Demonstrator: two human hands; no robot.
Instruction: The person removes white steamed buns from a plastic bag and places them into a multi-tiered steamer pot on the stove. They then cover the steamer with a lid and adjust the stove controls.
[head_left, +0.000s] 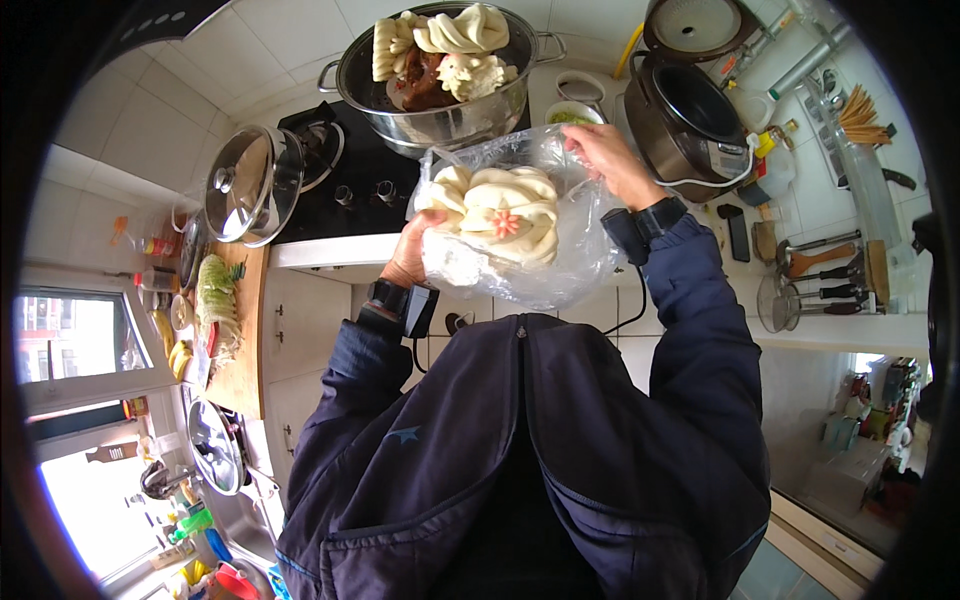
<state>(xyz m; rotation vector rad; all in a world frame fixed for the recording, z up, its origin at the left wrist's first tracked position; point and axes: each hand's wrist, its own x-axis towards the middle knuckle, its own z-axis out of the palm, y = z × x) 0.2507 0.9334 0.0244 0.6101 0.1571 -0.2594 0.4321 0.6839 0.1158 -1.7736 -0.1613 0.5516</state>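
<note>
A clear plastic bag (585, 247) hangs between my hands in front of the stove. Inside or on it lie large pale twisted steamed buns (514, 202); one bears a pink flower-shaped mark. My left hand (411, 247) grips the bag and the buns from the left side. With its fingers pinched, my right hand (611, 161) holds the bag's upper right edge. Just beyond, a steel steamer pot (442, 127) stands on the black gas stove (360, 217). It holds more pale buns (465, 30) and a dark brown piece of food (424, 79), perhaps meat.
A glass pot lid (251, 187) leans left of the stove. Beside it, cabbage (216, 292) lies on a wooden board (251, 330). An open rice cooker (686, 112) and a bowl of chopped greens (574, 114) stand to the right. Kitchen utensils (825, 277) hang farther right.
</note>
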